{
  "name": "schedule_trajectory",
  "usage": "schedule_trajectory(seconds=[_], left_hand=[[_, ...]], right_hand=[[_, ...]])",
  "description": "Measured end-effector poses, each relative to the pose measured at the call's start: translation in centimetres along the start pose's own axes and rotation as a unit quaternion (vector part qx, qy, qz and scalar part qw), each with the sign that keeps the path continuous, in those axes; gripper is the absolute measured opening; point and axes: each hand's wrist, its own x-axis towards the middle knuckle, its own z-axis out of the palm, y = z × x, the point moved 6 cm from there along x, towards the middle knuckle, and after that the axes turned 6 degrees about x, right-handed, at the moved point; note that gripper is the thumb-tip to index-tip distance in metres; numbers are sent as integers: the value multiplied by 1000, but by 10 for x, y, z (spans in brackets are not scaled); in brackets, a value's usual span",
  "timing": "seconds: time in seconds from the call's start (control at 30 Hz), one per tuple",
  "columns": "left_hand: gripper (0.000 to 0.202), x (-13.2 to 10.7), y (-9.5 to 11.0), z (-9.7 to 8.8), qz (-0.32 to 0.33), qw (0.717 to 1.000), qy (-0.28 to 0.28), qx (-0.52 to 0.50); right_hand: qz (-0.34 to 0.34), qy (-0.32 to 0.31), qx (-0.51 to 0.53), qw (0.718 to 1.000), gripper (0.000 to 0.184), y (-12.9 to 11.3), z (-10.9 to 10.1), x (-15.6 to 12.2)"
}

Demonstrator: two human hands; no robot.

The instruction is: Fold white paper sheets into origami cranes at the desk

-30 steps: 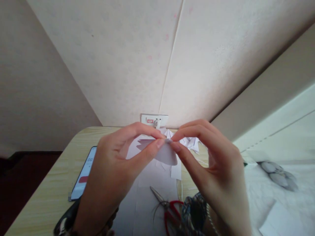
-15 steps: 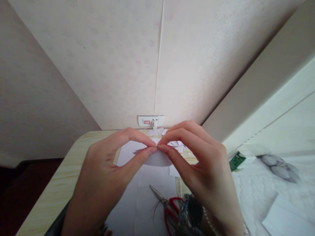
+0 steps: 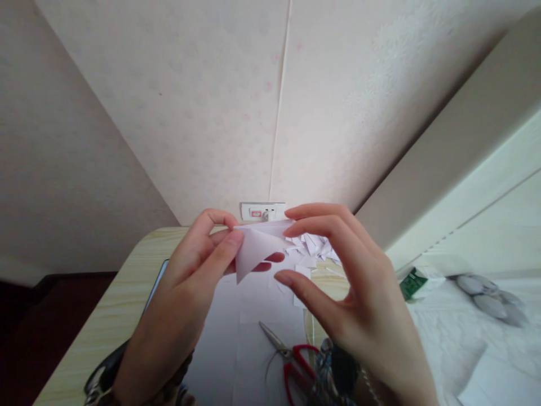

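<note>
A folded piece of white paper [image 3: 257, 246] is held up above the table, its left corner pinched between the thumb and forefinger of my left hand [image 3: 207, 256]. Other fingers of that hand show beneath the paper. My right hand [image 3: 338, 265] is at the paper's right side, thumb and fingers spread apart. Its forefinger is close to the paper's edge; whether it touches, I cannot tell. Below lie white sheets [image 3: 222, 338] and red-handled scissors [image 3: 287, 355], their blades pointing up and left.
Paper scraps [image 3: 313, 246] are heaped at the back right of the wooden table [image 3: 114, 304]. A wall socket [image 3: 262, 211] with a plug is behind my hands. A green and white box [image 3: 416, 282] and grey oval objects [image 3: 486, 296] lie on the white bedding at right.
Both hands were pinching the paper together at one point. Now my right thumb and fingers have parted from it, while my left hand keeps hold and has turned the paper.
</note>
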Motion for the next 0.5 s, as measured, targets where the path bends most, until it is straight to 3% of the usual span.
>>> schedule_trajectory(seconds=[0.17, 0.33, 0.5], left_hand=[[10, 3, -4, 7, 32, 998, -44, 14], [16, 5, -9, 8, 34, 999, -40, 5], [22, 1, -1, 12, 44, 997, -33, 49]], right_hand=[[2, 26, 5, 1000, 6, 3, 2, 3], [14, 27, 12, 999, 8, 6, 2, 3], [37, 43, 9, 998, 9, 9, -1, 1]])
